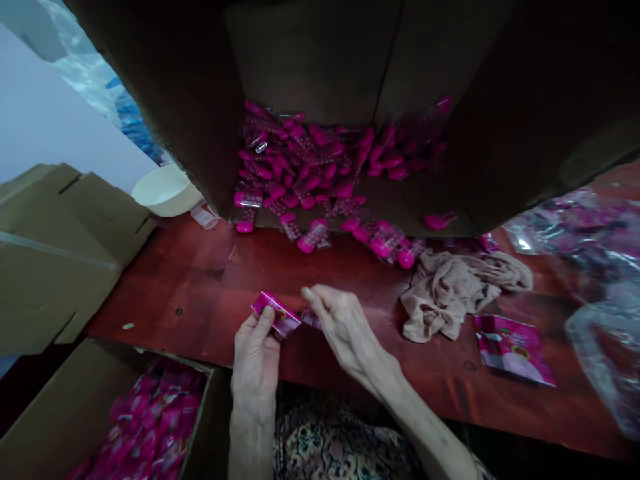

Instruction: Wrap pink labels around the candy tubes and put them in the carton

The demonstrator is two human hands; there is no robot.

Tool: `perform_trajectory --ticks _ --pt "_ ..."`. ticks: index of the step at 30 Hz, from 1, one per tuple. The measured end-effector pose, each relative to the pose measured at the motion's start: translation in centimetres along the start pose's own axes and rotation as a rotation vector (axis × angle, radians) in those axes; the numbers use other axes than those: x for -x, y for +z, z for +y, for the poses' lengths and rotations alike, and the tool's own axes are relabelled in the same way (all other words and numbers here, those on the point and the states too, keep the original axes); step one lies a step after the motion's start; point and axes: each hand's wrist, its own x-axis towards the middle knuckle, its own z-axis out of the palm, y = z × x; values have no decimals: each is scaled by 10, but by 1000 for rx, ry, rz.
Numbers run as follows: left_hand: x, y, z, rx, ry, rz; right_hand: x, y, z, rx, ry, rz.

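My left hand (pixel 256 353) pinches a pink foil sachet (pixel 276 313) between thumb and fingers, above the red tabletop (pixel 170 280). My right hand (pixel 340 323) is just to its right, fingertips closed on a small pink packet (pixel 311 319), which is partly hidden by the fingers. The hands are close together but not touching. Ahead of them, a heap of pink capsule strips in clear packets (pixel 300 167) lies inside a brown cardboard box (pixel 310 60) on its side, with some spilling onto the table.
A crumpled beige cloth (pixel 450 297) and a pink printed card (pixel 515 350) lie to the right. Clear plastic bags (pixel 600 320) are at the far right. A box of pink packets (pixel 150 420) is at lower left, with a cardboard box (pixel 60 253) and white bowl (pixel 165 190) behind it.
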Motion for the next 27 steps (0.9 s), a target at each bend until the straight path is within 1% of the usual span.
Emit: perform_trajectory --ticks 1,2,4,5,6,8,11,13,16,19,22,25,27 --pt "-1 0 2 28 5 20 -13 0 0 129 -28 -11" --pt "-1 0 5 51 8 38 -26 1 1 260 -41 10" --pt "-2 2 9 82 7 67 -49 3 3 495 -32 16" --pt "-2 3 11 94 3 75 -58 5 4 582 -29 -23" --pt "-2 4 12 107 -1 80 -63 6 4 622 -29 -52" --pt "-2 5 15 135 -4 86 -66 5 3 668 -46 -120" --pt "-3 6 17 171 5 105 -58 -2 -2 732 -79 -209" --pt "-4 6 17 178 8 126 -55 -7 -5 762 -87 -246" --pt "-5 5 16 171 -9 146 -62 -10 -2 831 -145 -218" --pt "-6 3 16 180 -22 138 -76 -6 11 909 -245 -191" --pt "-8 1 17 189 -4 119 -87 -1 23 912 -299 -196" --pt "-10 -2 19 196 23 110 -86 -1 25 911 -345 -197" --pt "-11 -2 21 205 31 117 -76 -4 22 848 -351 -177"
